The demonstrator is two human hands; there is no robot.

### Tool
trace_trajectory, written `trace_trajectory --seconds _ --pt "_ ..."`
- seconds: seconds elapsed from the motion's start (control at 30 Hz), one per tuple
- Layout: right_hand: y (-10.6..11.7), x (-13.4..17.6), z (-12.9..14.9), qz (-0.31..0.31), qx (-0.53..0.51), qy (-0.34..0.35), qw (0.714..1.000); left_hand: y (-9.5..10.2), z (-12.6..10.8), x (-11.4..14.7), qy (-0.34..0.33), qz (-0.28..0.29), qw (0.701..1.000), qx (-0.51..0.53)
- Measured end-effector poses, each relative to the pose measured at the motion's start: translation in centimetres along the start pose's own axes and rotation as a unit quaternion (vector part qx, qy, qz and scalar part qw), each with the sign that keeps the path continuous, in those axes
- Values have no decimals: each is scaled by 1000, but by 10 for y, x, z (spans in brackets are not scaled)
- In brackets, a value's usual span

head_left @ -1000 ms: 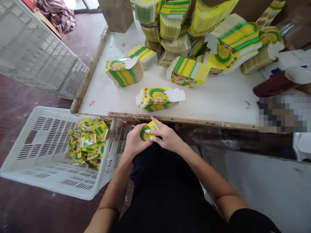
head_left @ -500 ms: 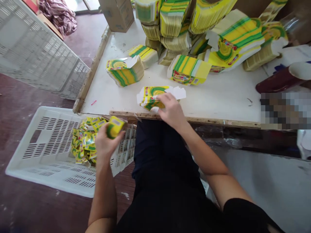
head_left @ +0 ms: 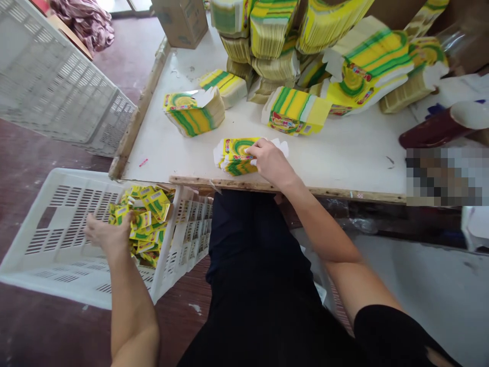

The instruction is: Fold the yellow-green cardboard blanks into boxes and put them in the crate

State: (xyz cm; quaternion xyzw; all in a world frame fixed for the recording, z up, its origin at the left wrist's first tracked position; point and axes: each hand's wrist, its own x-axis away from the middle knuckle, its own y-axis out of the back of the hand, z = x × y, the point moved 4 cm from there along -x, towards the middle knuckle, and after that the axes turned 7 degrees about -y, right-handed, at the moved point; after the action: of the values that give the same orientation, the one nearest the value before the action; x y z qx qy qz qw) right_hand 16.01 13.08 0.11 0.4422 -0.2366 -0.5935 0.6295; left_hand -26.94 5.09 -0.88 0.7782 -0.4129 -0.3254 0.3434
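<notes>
Left hand [head_left: 109,234]: fingers apart inside the crate [head_left: 25,277], small boxes [head_left: 151,232] just beside the thumb. Right hand [head_left: 273,164]: fingers bent against the carton stack [head_left: 236,157]; clamped or not, cannot tell. Stack's near-edge placement presumably shortens those fingers' reach.

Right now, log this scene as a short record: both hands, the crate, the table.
Left hand: spread over the white crate
Right hand: fingers at the front carton stack
Crate: heap of small yellow-and-green boxes
Table: more carton stacks, several piled at the back
Back left corner: brown cardboard box
Right end: dark red cup
</notes>
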Motion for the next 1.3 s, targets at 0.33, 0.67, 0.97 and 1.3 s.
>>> trace_trajectory --seconds 0.33,0.67,0.97,1.3 --pt "22 10 11 -39 117 -132 984 -36 -60 36 -142 -43 987 59" --pt "35 17 23 -7 123 -174 977 -89 -152 107 -144 151 918 336" --pt "-1 73 80 106 -79 -65 989 -118 -196 118 1 180 730 659" --pt "-35 94 84 207 -581 -189 764 -91 -208 123 -78 5 750 657"
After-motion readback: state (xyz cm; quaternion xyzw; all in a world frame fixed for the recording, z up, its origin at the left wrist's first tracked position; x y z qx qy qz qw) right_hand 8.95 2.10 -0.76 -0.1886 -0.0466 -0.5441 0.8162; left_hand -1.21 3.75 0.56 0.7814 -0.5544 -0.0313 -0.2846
